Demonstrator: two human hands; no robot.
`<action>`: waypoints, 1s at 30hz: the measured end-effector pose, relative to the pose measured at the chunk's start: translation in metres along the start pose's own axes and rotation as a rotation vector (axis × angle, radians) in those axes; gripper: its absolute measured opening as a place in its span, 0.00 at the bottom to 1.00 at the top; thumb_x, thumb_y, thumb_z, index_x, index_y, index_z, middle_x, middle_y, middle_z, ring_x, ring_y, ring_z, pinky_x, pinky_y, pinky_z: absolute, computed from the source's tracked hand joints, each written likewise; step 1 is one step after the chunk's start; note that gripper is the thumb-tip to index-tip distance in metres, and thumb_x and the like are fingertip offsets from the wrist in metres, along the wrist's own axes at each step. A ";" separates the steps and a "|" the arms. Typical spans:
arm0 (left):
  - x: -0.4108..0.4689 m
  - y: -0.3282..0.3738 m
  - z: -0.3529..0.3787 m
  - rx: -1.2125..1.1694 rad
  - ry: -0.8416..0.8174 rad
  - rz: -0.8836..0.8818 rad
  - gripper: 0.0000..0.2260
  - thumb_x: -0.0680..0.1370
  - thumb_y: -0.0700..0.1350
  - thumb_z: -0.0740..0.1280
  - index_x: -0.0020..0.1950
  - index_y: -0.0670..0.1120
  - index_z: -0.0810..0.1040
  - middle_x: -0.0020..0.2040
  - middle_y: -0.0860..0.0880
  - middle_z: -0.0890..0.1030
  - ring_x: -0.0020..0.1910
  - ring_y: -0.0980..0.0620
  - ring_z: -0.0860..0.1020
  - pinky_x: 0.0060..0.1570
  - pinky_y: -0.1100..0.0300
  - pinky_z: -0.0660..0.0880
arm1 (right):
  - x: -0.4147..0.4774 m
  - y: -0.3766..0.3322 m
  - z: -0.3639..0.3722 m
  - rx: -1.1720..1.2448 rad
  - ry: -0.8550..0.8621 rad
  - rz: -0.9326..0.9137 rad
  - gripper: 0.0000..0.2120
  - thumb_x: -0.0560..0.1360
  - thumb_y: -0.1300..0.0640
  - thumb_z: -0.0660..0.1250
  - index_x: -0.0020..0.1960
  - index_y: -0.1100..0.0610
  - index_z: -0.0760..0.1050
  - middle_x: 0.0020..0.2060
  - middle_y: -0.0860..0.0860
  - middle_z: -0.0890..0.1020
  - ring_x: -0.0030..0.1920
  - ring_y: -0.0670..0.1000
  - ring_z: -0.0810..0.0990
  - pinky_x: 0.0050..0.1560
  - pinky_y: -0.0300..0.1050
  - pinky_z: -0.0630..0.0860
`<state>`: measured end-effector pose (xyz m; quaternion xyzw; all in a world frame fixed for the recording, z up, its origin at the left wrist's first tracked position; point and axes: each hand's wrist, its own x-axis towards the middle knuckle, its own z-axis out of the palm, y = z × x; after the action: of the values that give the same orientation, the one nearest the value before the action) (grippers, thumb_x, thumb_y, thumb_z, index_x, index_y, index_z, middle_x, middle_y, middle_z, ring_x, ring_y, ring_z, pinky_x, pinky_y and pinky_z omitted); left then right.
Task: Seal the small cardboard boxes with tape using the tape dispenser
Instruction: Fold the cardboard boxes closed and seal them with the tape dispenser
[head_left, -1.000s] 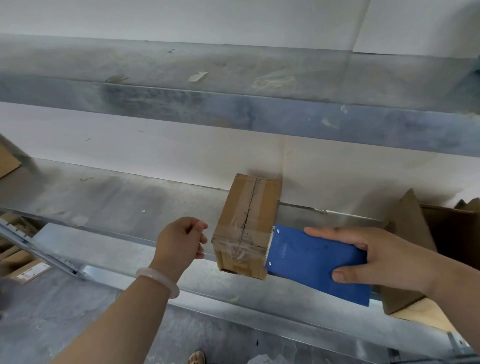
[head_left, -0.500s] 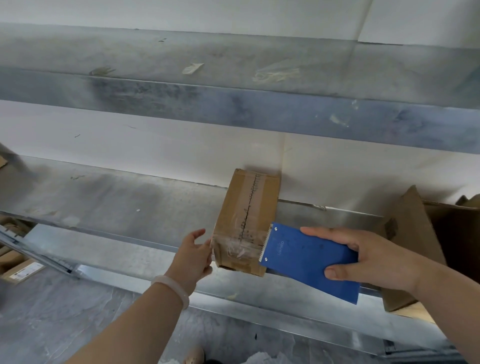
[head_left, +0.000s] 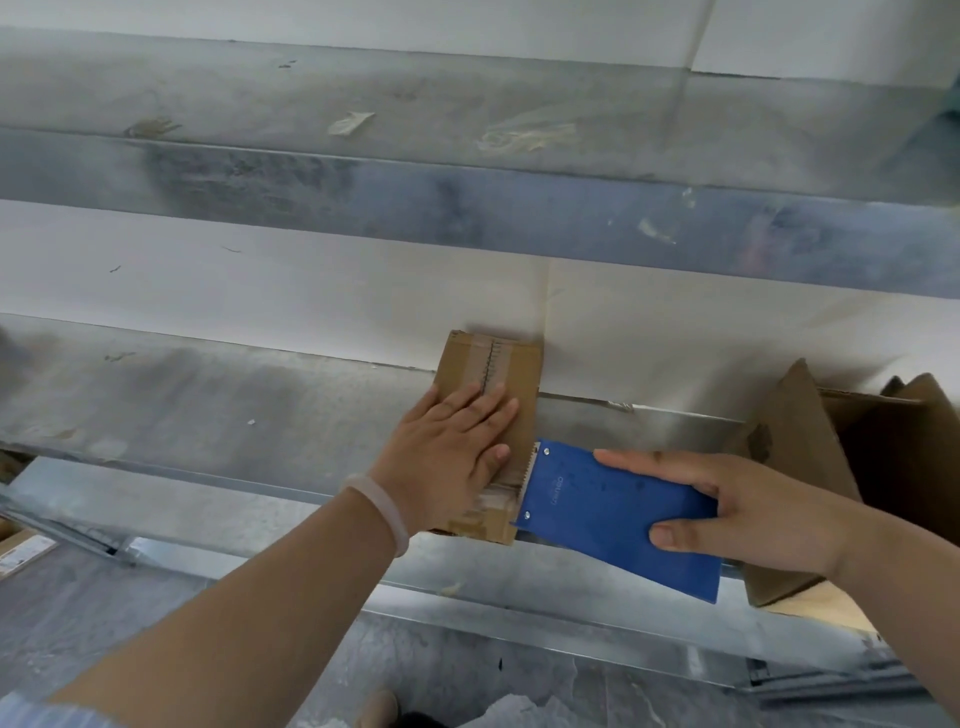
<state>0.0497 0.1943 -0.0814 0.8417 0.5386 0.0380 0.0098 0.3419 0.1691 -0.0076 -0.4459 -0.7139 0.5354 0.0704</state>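
Small cardboard box (head_left: 511, 374): brown, lying lengthwise on a grey metal shelf (head_left: 208, 405), far end against the white wall (head_left: 260, 291), near end at the shelf's front lip. A strip of tape with a dark centre line runs along its top; crinkled clear tape (head_left: 493, 499) covers the near end. Left hand (head_left: 447, 457): flat on the box top, fingers (head_left: 483, 410) straight and together, pressing down; pale bracelet (head_left: 382, 506) at the wrist. Tape dispenser (head_left: 618, 514): blue, flat-sided, its toothed edge touching the box's near right corner. Right hand (head_left: 753, 514): grips the dispenser's rear, thumb on the near edge, fingers along the far edge. Larger open carton (head_left: 810, 441): to the right on the same shelf, flaps raised, cut off by the frame edge. Shelf surface: dull, smudged, scuffed. Upper shelf (head_left: 467, 208): same metal, with scraps of old tape stuck on. Floor (head_left: 78, 623): grey, mottled, below. Labelled box (head_left: 26, 553): lower left, mostly out of frame. Not legible: dispenser's embossed lettering; tape roll hidden; box's left side covered by the hand.
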 end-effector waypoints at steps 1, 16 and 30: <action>0.000 0.000 -0.001 -0.001 -0.006 0.000 0.34 0.77 0.64 0.30 0.78 0.55 0.55 0.78 0.56 0.57 0.77 0.53 0.54 0.76 0.48 0.51 | -0.001 0.000 -0.001 -0.007 -0.007 0.000 0.28 0.74 0.55 0.71 0.62 0.25 0.68 0.60 0.34 0.78 0.58 0.41 0.79 0.55 0.38 0.77; 0.001 0.001 -0.003 -0.006 -0.036 -0.001 0.37 0.72 0.66 0.25 0.78 0.57 0.47 0.78 0.58 0.48 0.78 0.56 0.47 0.76 0.52 0.42 | -0.015 -0.016 -0.015 -0.213 -0.019 0.155 0.28 0.73 0.48 0.73 0.60 0.20 0.65 0.55 0.29 0.78 0.53 0.33 0.78 0.55 0.34 0.76; 0.002 0.001 0.000 0.000 -0.027 0.004 0.39 0.71 0.66 0.22 0.78 0.57 0.47 0.79 0.58 0.48 0.78 0.55 0.47 0.75 0.52 0.42 | 0.024 -0.043 0.017 -0.356 0.096 0.151 0.26 0.71 0.42 0.72 0.65 0.30 0.67 0.53 0.32 0.74 0.47 0.34 0.76 0.39 0.28 0.72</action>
<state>0.0513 0.1963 -0.0817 0.8431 0.5368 0.0265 0.0171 0.2934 0.1731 0.0121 -0.5286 -0.7576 0.3826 -0.0158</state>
